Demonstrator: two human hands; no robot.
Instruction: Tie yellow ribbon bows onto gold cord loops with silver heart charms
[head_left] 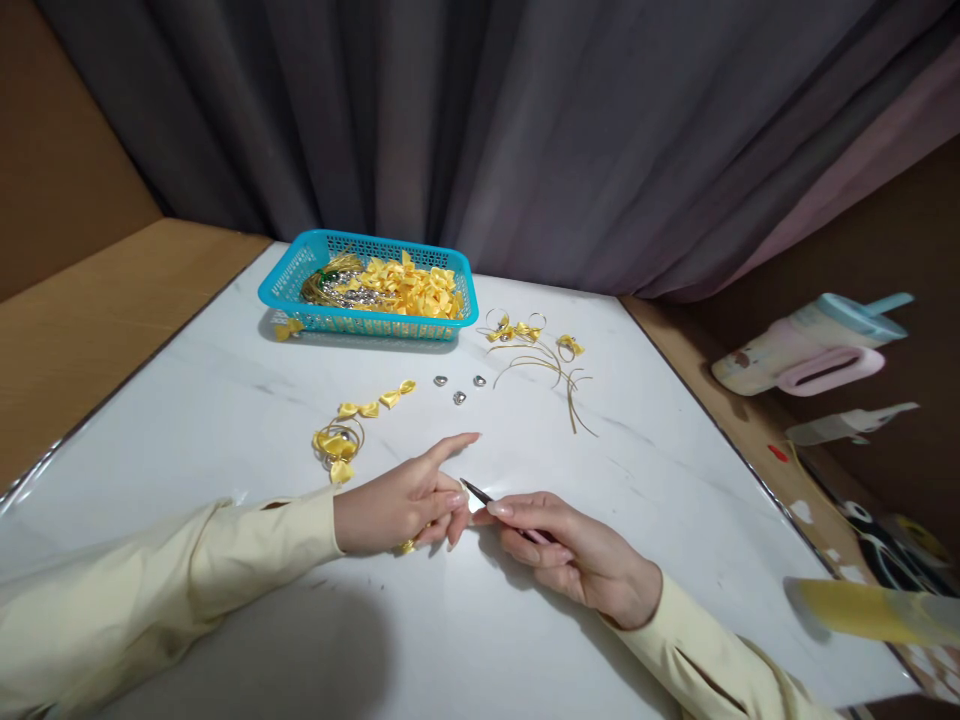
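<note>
My left hand (412, 505) has its index finger stretched out and its thumb closed against the curled fingers. A yellow ribbon bow (406, 547) shows in part beneath those fingers, held there; the rest of it is hidden. In my right hand (566, 550) are slim tweezers (478, 492) with a dark pointed tip and a pink body, angled toward my left fingertips. Just beyond the hands lie silver heart-shaped beads (459, 398). Left of them are loose yellow bows (358, 410) and a cluster of bows with gold wire rings (337, 443).
A blue basket (367, 322) of bows, beads and gold cords stands at the back. Cut gold cords (574, 400) and ringed bows (514, 330) lie at the right. Along the right edge are a tumbler (806, 345), a small white bottle (847, 425), scissors (881, 550) and a yellow tube (862, 608).
</note>
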